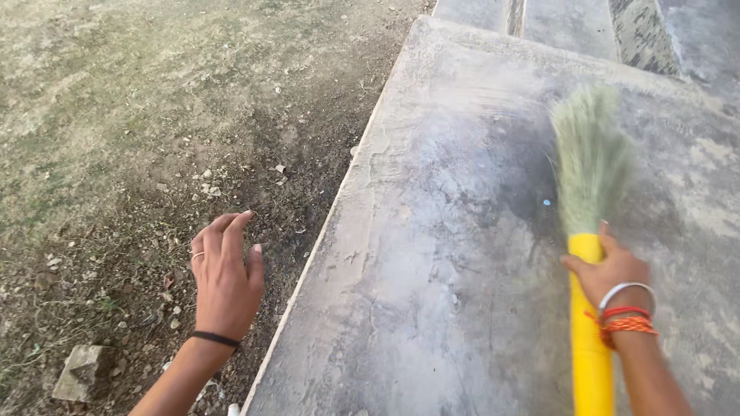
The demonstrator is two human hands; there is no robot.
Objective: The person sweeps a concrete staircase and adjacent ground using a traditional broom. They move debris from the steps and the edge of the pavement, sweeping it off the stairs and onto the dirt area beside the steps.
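My right hand (613,271) grips the yellow handle of a grass broom (590,162) near where the greenish bristles begin. The bristles fan out over a grey concrete slab (447,231) and look blurred. The wrist carries a silver bangle and red-orange threads. My left hand (226,275) hangs free over the dirt ground (154,115) to the left of the slab's edge, fingers loosely curled and apart, holding nothing. It wears a ring and a black wristband.
The slab's left edge runs diagonally from top centre to bottom left. More concrete steps (570,23) lie beyond it at the top. A small stone block (83,372) sits in the dirt at lower left, among pebbles and dry leaves.
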